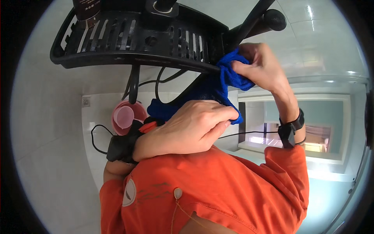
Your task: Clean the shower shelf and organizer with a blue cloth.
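A blue cloth (pixel 204 90) hangs below the right end of a black slotted shower shelf (pixel 137 57). My right hand (pixel 260 65) grips a bunched part of the cloth against the shelf's right end, just under a black bar. Lower down, my left hand (pixel 195 125) reaches across my body and pinches the cloth's near edge between thumb and fingers. Part of the cloth lies hidden behind my left hand.
A dark bottle (pixel 87 11) stands on the shelf's left end. Black hose (pixel 159 84) loops beneath the shelf. On the tiled floor sits a pink bucket (pixel 140 109) with a smaller pink container (pixel 124 117). A black handle (pixel 274 20) juts out upper right; glass panels (pixel 321 79) stand at right.
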A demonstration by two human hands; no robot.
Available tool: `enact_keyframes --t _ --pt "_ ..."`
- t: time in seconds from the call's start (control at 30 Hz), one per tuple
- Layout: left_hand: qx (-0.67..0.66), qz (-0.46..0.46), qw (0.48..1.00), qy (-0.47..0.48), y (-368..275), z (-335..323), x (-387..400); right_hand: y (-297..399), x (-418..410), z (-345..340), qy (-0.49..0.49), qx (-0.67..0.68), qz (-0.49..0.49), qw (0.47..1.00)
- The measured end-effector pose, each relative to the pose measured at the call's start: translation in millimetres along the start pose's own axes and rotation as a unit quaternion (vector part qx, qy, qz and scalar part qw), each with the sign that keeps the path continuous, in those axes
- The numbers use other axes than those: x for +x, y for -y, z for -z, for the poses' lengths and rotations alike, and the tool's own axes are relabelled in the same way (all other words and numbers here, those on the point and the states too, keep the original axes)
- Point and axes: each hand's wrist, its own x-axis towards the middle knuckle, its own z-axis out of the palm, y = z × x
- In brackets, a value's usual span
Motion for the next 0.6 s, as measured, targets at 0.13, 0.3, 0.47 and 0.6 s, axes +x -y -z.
enact_keyframes --t 0.13,0.3,0.47,0.6 --pt "-0.008 -0.003 1.000 -0.020 -5.1 1.4 -2.6 -23.9 -11.1 13.4 -0.100 0.100 -0.030 0.990" --pt "-0.142 -0.098 0.985 0.014 -8.8 16.8 0.9 -76.0 -43.7 14.8 -0.160 0.334 0.006 0.929" --pt "-0.150 -0.061 0.983 -0.086 -20.7 51.9 -3.0 -94.5 -48.7 -26.3 -0.102 0.300 0.075 0.946" --pt "0.091 -0.120 0.958 -0.244 -29.7 73.0 4.3 -77.4 -36.1 -55.7 -0.104 0.322 0.120 0.933"
